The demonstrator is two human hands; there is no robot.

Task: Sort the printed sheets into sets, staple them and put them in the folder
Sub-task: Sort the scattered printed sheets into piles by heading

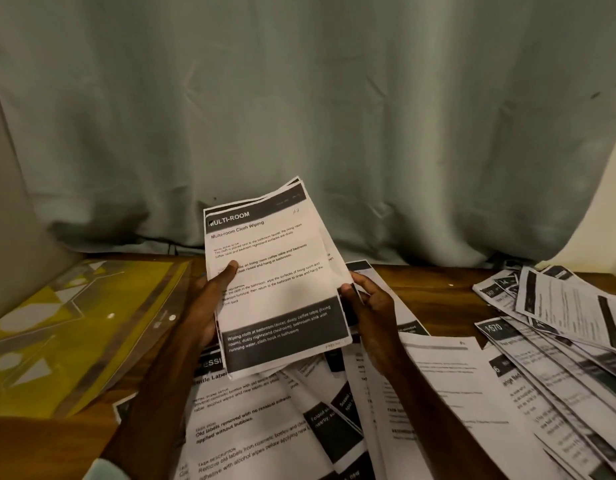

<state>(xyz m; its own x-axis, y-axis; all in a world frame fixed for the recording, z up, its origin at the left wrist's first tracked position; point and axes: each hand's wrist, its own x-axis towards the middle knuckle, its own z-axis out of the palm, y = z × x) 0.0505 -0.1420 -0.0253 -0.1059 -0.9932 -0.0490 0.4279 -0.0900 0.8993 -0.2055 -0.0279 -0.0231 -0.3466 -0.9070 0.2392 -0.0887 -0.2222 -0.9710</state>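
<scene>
Printed sheets (278, 282), a thin bundle headed "Multi-room Cloth Wiping", are held up above the surface (438, 289). The left hand (204, 306) grips the left edge with its thumb across the text and the right hand (370, 306) pinches the right edge, probably to square the pages into one set; at the top corner I make out at least three stepped edges. Around the wrists lies one loose heap (265, 427), and further right one fanned spread (559, 341), both too overlapped to count, while a single yellow folder (74, 323) lies ready at the left.
</scene>
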